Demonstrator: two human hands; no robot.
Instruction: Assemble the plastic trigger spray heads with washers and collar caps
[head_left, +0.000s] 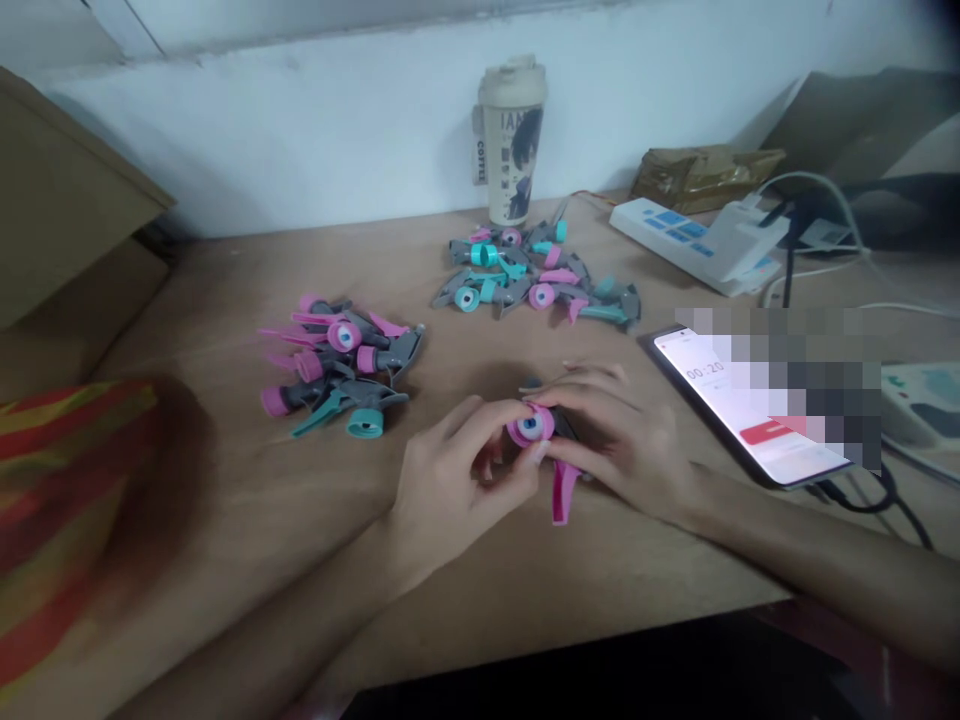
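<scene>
Both hands meet over one grey spray-trigger head [559, 440] with a pink cap and a pink trigger hanging below. My left hand [457, 480] pinches the pink round cap between thumb and fingers. My right hand [622, 440] wraps over the grey body from the right, fingers closed on it. One pile of similar pink and teal spray heads [341, 365] lies to the left on the wooden table [225, 290], and a second pile of spray heads [536, 275] lies farther back.
A phone [750, 415] showing a timer lies to the right, partly pixelated. A beige cup [511, 140] stands against the wall. A white power strip [690, 240] with cables, a brown packet [705, 175] and a cardboard box [60, 190] ring the table.
</scene>
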